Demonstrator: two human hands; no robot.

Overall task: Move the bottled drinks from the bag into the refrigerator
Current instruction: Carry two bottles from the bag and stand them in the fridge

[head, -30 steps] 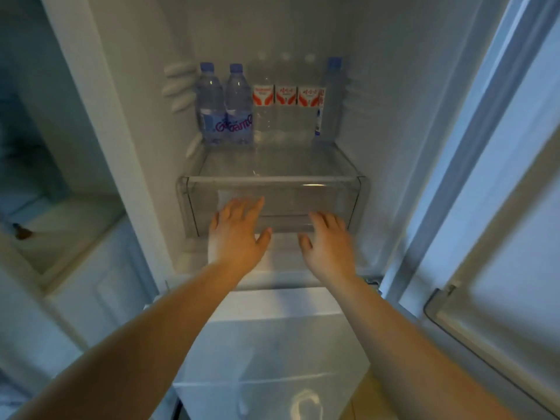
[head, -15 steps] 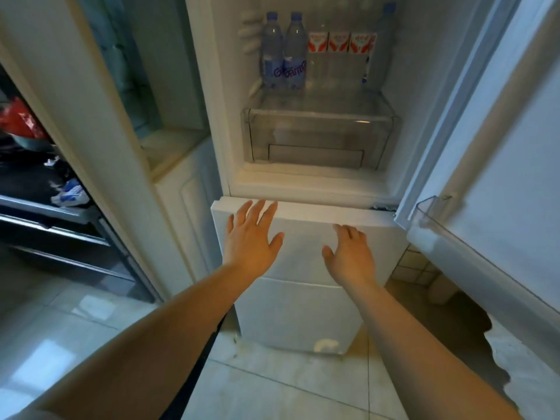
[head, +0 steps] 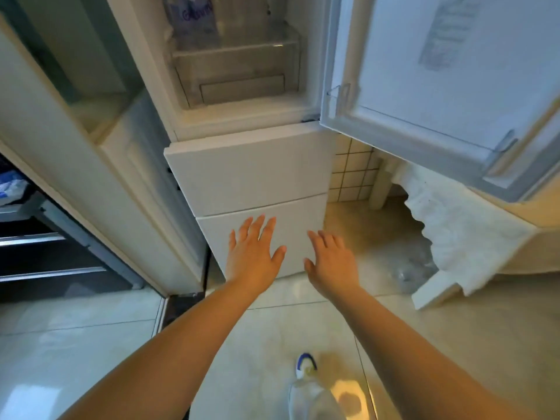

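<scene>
The white refrigerator (head: 242, 174) stands ahead with its upper door (head: 424, 71) swung open to the right. Inside, at the top of the view, blurred water bottles (head: 194, 16) stand on the shelf above a clear drawer (head: 236, 71). My left hand (head: 253, 253) and my right hand (head: 331, 262) are held out empty with fingers spread, in front of the lower freezer drawers. Low on the floor to the right, a clear bottle or bag (head: 409, 272) shows dimly under a table's cloth. No bag shows plainly.
A white cabinet (head: 91, 147) flanks the fridge on the left, with dark shelves (head: 45, 253) beyond it. A table draped in white lace cloth (head: 463, 237) stands at the right. My shoe (head: 306, 386) is on the tiled floor below.
The view has tilted down and pulled back from the fridge interior. Both hands have dropped from the clear drawer level to the lower freezer drawers, still empty.
</scene>
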